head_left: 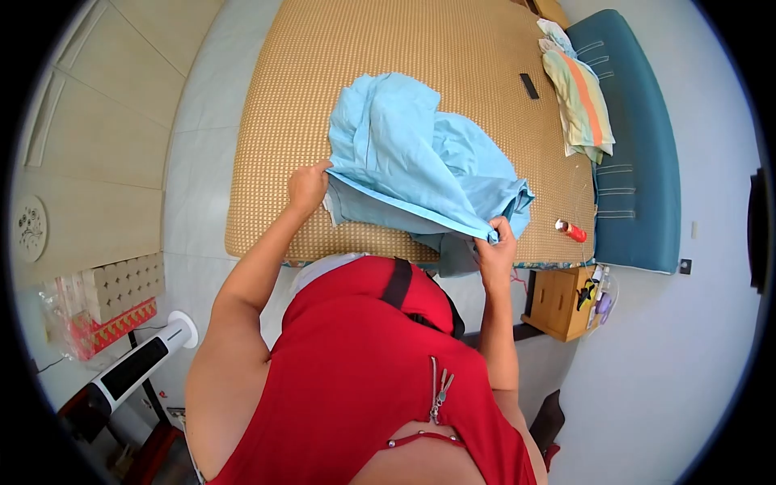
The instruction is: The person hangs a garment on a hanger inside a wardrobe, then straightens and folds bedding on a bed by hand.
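Observation:
A light blue cloth (396, 129) lies bunched on the bed's woven mat (323, 48), its near edge drawn out nearly straight between my two hands. At the left end of that edge, my left hand (309, 187) has its fingers closed on the fabric. My right hand (497, 246) pinches the other end, lower and near the bed's front edge. Folds heap up beyond the stretched edge, and part of the cloth hangs over the bedside. Whether it is a garment or bedding, I cannot tell.
A dark remote-like object (529, 86) and a striped pillow (579, 101) lie near the blue headboard (634, 145). A red roll (574, 233) rests at the bed's right corner. A wooden nightstand (558, 303) stands beside it. On the left are cabinets (105, 129) and a white tower fan (145, 360).

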A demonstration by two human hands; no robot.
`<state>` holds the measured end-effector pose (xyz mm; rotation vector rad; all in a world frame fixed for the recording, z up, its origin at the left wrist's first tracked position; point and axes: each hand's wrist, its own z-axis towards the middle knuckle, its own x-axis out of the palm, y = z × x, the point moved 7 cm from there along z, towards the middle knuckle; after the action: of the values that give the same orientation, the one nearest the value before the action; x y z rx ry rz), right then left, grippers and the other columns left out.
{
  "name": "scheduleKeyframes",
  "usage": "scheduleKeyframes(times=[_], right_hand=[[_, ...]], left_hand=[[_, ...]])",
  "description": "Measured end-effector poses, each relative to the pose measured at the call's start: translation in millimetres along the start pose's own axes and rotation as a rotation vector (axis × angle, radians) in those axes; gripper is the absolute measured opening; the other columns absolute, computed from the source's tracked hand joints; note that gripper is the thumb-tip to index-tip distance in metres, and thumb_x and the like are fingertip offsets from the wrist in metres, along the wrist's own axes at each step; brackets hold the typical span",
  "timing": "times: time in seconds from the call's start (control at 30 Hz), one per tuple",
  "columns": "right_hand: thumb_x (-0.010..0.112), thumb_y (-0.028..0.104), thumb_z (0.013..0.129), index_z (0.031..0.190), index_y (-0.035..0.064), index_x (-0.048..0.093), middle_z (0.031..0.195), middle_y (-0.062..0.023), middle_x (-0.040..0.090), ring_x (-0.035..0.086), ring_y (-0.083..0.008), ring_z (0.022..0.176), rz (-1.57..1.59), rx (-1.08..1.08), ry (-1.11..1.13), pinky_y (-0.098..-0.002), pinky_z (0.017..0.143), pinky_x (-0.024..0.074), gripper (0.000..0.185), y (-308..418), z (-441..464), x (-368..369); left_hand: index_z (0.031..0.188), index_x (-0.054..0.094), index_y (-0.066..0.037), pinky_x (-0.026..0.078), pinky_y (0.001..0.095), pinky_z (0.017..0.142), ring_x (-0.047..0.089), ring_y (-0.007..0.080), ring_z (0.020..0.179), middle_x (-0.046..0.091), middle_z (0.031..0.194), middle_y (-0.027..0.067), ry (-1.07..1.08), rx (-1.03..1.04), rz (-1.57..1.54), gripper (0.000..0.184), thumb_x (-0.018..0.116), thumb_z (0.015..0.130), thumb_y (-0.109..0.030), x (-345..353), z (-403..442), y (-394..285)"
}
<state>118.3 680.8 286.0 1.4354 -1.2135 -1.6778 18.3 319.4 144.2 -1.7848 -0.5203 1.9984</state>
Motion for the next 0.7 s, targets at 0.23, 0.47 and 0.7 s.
scheduleKeyframes(times=[0.23, 0.47, 0.7], right_hand=[[0.064, -0.004, 0.073, 0.082, 0.0014, 0.054, 0.073, 0.0005, 0.052, 0.048, -0.0072, 0.070, -0.054, 0.027, 0.077, -0.0226, 0.062, 0.0400, 0.014, -9.7, -11.9, -0.2], [0.065, -0.013, 0.063, 0.092, 0.0018, 0.066, 0.081, -0.0082, 0.058, 0.058, -0.0220, 0.077, -0.141, -0.199, 0.450, -0.0298, 0.068, 0.0461, 0.032, 17.1, -31.0, 31.8], [0.066, -0.014, 0.062, 0.088, 0.0029, 0.067, 0.078, -0.0061, 0.056, 0.056, -0.0194, 0.074, -0.129, -0.177, 0.488, -0.0293, 0.061, 0.0433, 0.031, 10.6, -35.7, 38.8]], left_hand=[[0.099, 0.059, -0.009, 0.051, 0.0335, 0.058, 0.064, 0.0185, 0.066, 0.066, 0.086, 0.0059, 0.189, -0.462, -0.984, 0.017, 0.049, 0.092, -0.021, 62.2, 2.1, 39.8], [0.124, 0.042, -0.010, 0.051, 0.0309, 0.069, 0.061, 0.0170, 0.085, 0.061, 0.099, 0.0061, 0.119, -0.830, -1.100, 0.044, 0.062, 0.085, -0.009, 68.4, -8.8, 31.0], [0.141, 0.022, -0.012, 0.055, 0.0350, 0.074, 0.061, 0.0218, 0.090, 0.057, 0.109, 0.0140, -0.036, -0.964, -1.333, 0.071, 0.057, 0.082, 0.007, 80.3, -21.0, 34.5]])
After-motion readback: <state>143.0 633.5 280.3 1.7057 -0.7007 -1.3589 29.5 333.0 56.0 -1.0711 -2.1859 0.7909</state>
